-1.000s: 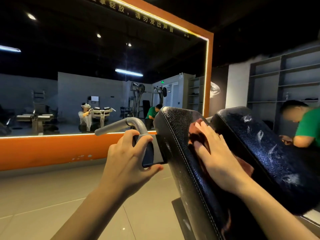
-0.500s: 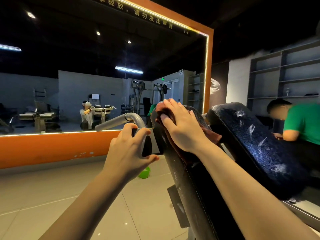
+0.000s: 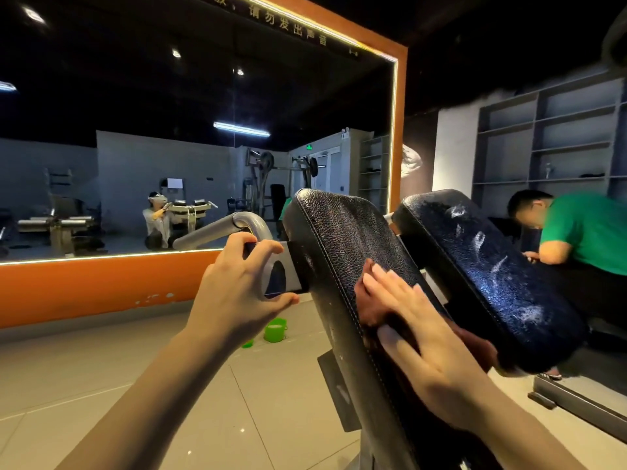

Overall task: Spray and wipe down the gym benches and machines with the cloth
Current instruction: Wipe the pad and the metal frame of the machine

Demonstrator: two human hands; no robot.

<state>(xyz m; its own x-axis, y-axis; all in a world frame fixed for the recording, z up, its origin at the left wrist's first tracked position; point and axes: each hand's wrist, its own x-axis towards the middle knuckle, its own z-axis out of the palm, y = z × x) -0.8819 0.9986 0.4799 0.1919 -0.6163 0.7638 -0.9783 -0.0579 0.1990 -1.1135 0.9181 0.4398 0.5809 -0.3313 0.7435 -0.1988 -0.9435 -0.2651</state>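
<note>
Dark red cloth [image 3: 371, 305] lies flat on the near black pad [image 3: 342, 239] of the gym machine, about midway down its tilted face, mostly covered by the right hand [image 3: 424, 337]. Right hand presses the cloth with fingers straight and spread, palm down, not curled round it. Left hand [image 3: 237, 293] grips the grey metal handle [image 3: 220, 228] at the pad's left edge, fingers wrapped over the top and thumb underneath near a dark bracket. Second black pad [image 3: 492, 276] sits just right of the first, tilted the same way, with white streaks of spray or foam on its surface. Behind it a person in a green shirt [image 3: 590, 232] bends forward. Green bucket [image 3: 275, 330] stands on the tiled floor [image 3: 101, 385] below the left hand. Big mirror [image 3: 169, 147] with orange frame fills the left wall, reflecting gym machines and a seated person wearing a headset. Grey shelves [image 3: 549, 140] stand at the back right.
</note>
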